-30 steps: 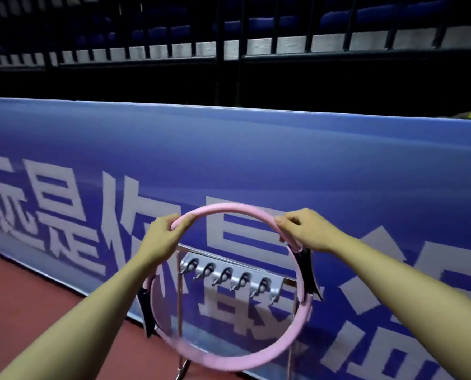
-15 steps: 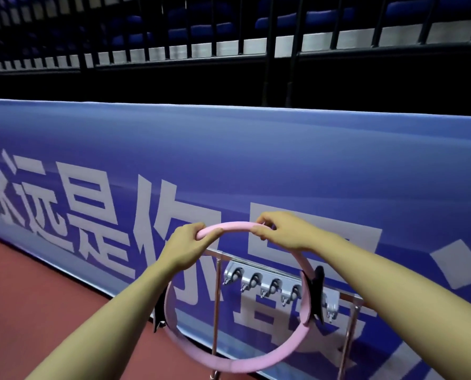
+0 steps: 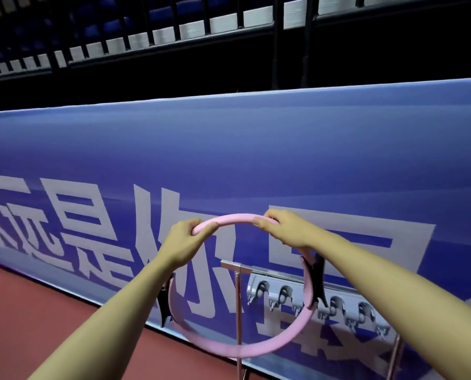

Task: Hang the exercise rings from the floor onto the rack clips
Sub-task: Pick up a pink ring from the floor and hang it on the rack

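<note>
I hold a pink exercise ring point(image 3: 237, 218) upright in front of me, with black grip pads on its left and right sides. My left hand point(image 3: 185, 239) grips the ring's upper left arc. My right hand point(image 3: 283, 229) grips its upper right arc. Behind and below the ring stands a metal rack point(image 3: 238, 294) whose grey bar carries a row of several silver clips point(image 3: 282, 296). The ring hangs in front of the rack's left end and touches no clip that I can see. Part of the clip row is hidden by my right forearm.
A long blue banner point(image 3: 256, 149) with white characters runs right behind the rack. Red floor point(image 3: 36, 319) lies at the lower left. Dark railings and seating point(image 3: 174, 37) rise beyond the banner.
The rack has shifted right and lower in my view. My hands have slid closer together along the ring's top. The ring now sits over the rack's left post.
</note>
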Demonstrator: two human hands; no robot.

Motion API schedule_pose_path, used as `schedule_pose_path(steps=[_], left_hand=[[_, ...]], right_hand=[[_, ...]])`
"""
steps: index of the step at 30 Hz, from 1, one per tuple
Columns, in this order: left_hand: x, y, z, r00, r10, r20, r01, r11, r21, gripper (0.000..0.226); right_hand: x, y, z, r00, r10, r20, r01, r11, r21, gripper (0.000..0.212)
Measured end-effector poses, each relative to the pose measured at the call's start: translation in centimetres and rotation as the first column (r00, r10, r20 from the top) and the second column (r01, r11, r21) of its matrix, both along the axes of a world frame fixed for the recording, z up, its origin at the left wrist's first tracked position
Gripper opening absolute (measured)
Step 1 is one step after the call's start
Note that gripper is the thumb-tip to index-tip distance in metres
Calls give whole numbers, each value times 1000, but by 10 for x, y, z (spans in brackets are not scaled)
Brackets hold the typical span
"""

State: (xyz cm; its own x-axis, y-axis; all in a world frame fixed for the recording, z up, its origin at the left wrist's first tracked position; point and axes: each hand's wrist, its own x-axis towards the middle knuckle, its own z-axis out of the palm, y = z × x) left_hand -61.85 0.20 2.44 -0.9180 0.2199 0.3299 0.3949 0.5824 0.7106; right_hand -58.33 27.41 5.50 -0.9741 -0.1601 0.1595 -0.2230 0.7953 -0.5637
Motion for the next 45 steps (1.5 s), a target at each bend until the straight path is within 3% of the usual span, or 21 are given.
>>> schedule_pose_path(steps=[8,16,21,26,31,34,38,45], left_hand=[[-70,-4,-52,986,-140,87,145,988,-51,52],[-137,-1,-117,902,-378,209,402,911,-89,36],[-181,-5,-145,783,-525,334,591,795,-137,53],[-196,12,-166,647,-666,371,750,645,-149,32],[-204,22,-214,572,-724,386,819,527,-226,18],[-209,24,-237,537,-724,433,842,496,-213,10],[-216,31,-263,532,-709,463,841,507,-191,20],[-225,50,-282,568,-689,451,823,472,-315,29]], right_hand=[[-23,-10,-59,979,-173,109,172,985,12,46],[-42,-26,-127,916,-325,237,333,943,5,48],[-57,-44,-160,878,-382,290,398,917,2,46],[-69,-71,-207,825,-428,369,472,881,-34,44],[-67,-78,-253,776,-427,465,524,846,-97,34],[-68,-75,-272,760,-427,490,505,863,-30,33],[-76,-69,-282,796,-457,397,454,884,106,30],[-89,-60,-293,767,-539,349,460,840,286,34]])
